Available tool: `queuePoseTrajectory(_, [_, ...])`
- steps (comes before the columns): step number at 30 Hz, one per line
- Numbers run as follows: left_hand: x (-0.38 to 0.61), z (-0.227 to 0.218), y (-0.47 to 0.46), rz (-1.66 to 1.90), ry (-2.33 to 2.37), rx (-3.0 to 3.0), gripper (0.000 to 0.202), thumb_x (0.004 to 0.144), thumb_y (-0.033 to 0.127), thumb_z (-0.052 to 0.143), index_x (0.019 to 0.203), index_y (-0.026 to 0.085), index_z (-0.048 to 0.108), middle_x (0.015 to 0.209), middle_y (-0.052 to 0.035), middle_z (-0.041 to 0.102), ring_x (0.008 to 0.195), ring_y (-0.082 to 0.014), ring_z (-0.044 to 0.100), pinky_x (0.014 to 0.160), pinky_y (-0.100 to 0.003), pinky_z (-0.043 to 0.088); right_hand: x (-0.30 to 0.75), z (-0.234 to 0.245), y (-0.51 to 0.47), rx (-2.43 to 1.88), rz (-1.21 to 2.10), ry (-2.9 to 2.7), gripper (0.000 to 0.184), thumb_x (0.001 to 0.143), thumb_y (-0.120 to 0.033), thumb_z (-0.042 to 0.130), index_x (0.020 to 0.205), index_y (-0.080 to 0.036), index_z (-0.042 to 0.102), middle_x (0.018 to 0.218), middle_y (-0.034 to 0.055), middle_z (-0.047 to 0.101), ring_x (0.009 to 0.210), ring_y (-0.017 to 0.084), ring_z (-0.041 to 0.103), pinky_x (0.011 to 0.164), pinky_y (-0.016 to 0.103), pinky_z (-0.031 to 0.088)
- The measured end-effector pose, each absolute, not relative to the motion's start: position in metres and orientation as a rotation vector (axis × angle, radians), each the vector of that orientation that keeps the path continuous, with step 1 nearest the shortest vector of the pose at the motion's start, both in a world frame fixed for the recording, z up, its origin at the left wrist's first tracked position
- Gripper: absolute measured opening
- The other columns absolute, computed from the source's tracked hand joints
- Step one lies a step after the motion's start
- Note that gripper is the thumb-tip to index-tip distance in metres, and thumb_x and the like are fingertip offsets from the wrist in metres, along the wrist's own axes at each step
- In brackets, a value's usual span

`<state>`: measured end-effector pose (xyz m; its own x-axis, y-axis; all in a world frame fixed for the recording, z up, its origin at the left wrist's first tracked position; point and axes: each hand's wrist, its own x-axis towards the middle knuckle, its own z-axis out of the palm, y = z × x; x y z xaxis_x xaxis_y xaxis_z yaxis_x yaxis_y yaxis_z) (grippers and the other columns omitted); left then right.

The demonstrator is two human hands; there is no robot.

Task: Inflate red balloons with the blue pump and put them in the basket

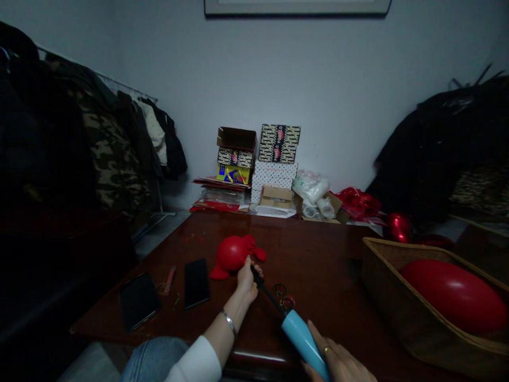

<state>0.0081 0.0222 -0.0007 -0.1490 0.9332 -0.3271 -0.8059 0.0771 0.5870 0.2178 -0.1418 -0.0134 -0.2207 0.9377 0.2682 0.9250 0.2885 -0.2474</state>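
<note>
My left hand point(247, 282) is closed around the neck of a partly filled red balloon point(233, 253), at the black nozzle end point(256, 274) of a balloon pump. Round in the middle, the balloon has limp red lobes at its ends and sits low over the table. The pump's light blue barrel point(304, 342) slants down to the lower right, with its black rod point(272, 297) showing. My right hand point(338, 361) wraps around the barrel's lower part. Several small rubber bands point(284, 296) lie beside the rod.
A wicker basket point(369, 286) holding a large red balloon point(453, 292) stands at right. Two dark phones point(196, 283) and a small reddish stick point(170, 280) lie left on the brown table point(318, 249). Boxes point(274, 180) are stacked behind; coats point(107, 143) hang left.
</note>
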Motion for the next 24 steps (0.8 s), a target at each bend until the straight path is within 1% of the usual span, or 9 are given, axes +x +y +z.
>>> queuePoseTrajectory(7, [0.014,-0.001,0.018,1.493,0.766,0.218,0.032,0.077,0.044,0.061,0.069,0.017,0.045,0.050,0.0028,0.048,0.041,-0.0080,0.046,0.041,-0.018,0.035,0.201,0.002,-0.137,-1.751,0.064,-2.213,0.053,0.077,-0.038,0.050,0.129,-0.025,0.048,0.102,0.0058,0.068,0.087,0.021,0.066,0.070,0.028,0.053])
queuePoseTrajectory(13, [0.026,-0.007,0.012,1.488,0.752,0.237,0.032,0.076,0.044,0.062,0.070,0.016,0.048,0.050,0.0028,0.047,0.041,-0.0082,0.045,0.041,-0.019,0.036,0.184,0.011,-0.129,-1.771,0.076,-2.224,0.050,0.083,-0.035,0.044,0.131,-0.023,0.044,0.104,0.0062,0.066,0.088,0.019,0.064,0.073,0.027,0.050])
queuePoseTrajectory(19, [0.035,-0.008,0.003,1.451,0.759,0.216,0.028,0.077,0.039,0.062,0.070,0.015,0.050,0.049,0.0021,0.047,0.041,-0.0091,0.046,0.041,-0.020,0.039,0.166,0.025,-0.120,-1.897,0.054,-2.214,0.048,0.083,-0.030,0.044,0.130,-0.021,0.045,0.097,0.0065,0.066,0.086,0.021,0.064,0.071,0.031,0.049])
queuePoseTrajectory(22, [0.034,-0.009,0.005,1.456,0.752,0.194,0.024,0.079,0.034,0.061,0.070,0.015,0.050,0.049,0.0014,0.048,0.042,-0.0096,0.048,0.042,-0.019,0.040,0.162,0.029,-0.117,-1.884,0.043,-2.234,0.048,0.083,-0.029,0.045,0.131,-0.021,0.044,0.099,0.0064,0.066,0.087,0.021,0.063,0.071,0.029,0.048])
queuePoseTrajectory(24, [0.031,-0.010,0.008,1.452,0.740,0.156,0.020,0.080,0.029,0.060,0.070,0.014,0.050,0.052,-0.0003,0.051,0.046,-0.0110,0.053,0.044,-0.020,0.043,0.161,0.030,-0.116,-1.877,0.026,-2.243,0.049,0.083,-0.029,0.045,0.131,-0.020,0.043,0.102,0.0070,0.065,0.090,0.020,0.063,0.072,0.028,0.048])
